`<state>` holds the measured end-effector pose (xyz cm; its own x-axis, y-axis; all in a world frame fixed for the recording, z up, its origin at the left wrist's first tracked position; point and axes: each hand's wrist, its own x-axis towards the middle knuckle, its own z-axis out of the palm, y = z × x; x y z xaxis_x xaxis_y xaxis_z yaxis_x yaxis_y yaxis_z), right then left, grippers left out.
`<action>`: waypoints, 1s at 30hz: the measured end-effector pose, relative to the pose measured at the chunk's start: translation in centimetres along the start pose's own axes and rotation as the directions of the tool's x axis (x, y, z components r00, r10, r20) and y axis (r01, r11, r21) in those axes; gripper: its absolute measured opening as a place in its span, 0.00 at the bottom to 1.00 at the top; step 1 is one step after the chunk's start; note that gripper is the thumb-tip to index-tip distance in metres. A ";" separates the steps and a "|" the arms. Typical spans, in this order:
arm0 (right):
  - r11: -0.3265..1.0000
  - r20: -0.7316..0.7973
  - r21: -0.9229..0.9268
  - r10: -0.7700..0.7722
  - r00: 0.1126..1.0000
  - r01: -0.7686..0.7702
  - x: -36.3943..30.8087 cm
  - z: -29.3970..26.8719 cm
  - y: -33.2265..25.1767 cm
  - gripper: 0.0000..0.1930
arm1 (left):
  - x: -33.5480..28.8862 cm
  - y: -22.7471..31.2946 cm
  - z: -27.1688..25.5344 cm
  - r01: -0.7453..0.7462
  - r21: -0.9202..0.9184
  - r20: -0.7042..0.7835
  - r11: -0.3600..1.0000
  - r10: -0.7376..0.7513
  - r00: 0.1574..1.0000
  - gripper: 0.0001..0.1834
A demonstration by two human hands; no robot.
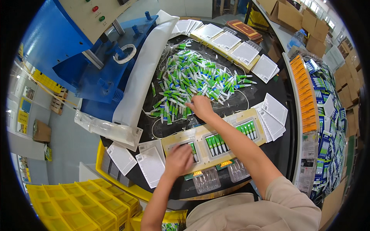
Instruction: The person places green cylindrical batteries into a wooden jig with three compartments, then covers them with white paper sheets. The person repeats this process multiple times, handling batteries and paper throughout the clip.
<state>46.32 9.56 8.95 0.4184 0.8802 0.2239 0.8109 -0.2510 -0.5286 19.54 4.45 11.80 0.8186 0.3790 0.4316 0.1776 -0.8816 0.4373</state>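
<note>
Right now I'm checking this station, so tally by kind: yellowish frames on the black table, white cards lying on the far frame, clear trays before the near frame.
Yellowish frames: 2
White cards showing: 3
Clear trays: 2
Total: 7

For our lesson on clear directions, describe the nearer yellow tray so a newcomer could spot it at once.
Start at the blue machine at upper left, then look right to the black table. On its near side lies a long yellow tray. Unlike the far yellow tray, topped with white cards, this one shows green-and-white tubes lined up in it.
</note>
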 end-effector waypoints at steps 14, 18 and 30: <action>0.871 -0.152 0.239 -0.403 0.902 0.429 -17.0 -5.2 -6.4 0.15 | 7.4 -10.1 2.0 0.580 0.220 -0.022 0.785 -0.590 0.807 0.17; 0.808 0.015 0.008 -0.589 0.808 0.589 -19.3 -3.9 -6.7 0.18 | 4.9 -7.3 0.0 0.622 -0.087 -0.046 0.778 -0.627 0.778 0.15; 0.976 -0.088 0.182 -0.105 0.991 0.119 -12.8 -4.9 -5.3 0.21 | -2.2 2.1 -2.4 0.468 -0.536 -0.145 0.703 -0.623 0.769 0.13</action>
<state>38.63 -2.35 12.86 0.3658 0.8626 0.3494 0.7667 -0.0665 -0.6386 16.76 2.46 13.67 0.4392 0.8814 0.1737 0.2157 -0.2911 0.9321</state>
